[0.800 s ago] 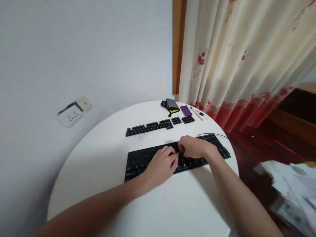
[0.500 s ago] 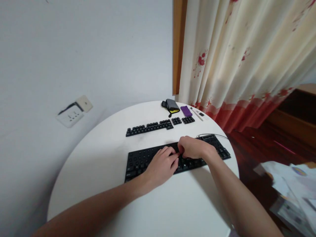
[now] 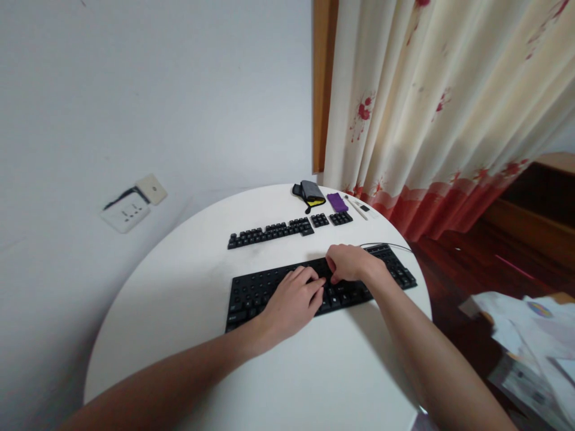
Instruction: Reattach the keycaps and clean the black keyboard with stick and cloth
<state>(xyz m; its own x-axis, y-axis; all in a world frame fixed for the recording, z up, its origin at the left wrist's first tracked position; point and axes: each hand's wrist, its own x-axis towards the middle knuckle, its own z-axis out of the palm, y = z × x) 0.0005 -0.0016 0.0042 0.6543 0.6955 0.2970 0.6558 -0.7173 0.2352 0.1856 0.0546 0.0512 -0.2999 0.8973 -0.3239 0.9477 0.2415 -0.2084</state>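
Observation:
A black keyboard (image 3: 247,294) lies at a slant across the white round table (image 3: 179,287). Its upper left part shows small separate stubs where keycaps are off, while larger keys remain along the near edge. My left hand (image 3: 291,299) rests on the middle of the keyboard with its fingers spread over the keys. Just right of it, my right hand (image 3: 349,263) is curled down onto the keyboard, fingers closed; what they grip, if anything, is hidden beneath. Beyond the keyboard, loose black keycaps (image 3: 269,232) stand in rows, with two smaller keycap blocks (image 3: 320,220) (image 3: 341,218) to their right.
Toward the back lie a folded grey and yellow cloth (image 3: 311,191), a purple cloth-like piece (image 3: 338,202), a thin white stick-like tool (image 3: 357,208) and a small white item with a dark part (image 3: 365,208). A thin cable (image 3: 390,243) runs behind the keyboard's right end.
My right hand has risen slightly and its fingers have shifted a little over the keys. My left hand stays on the keyboard. The whole view has drifted slightly.

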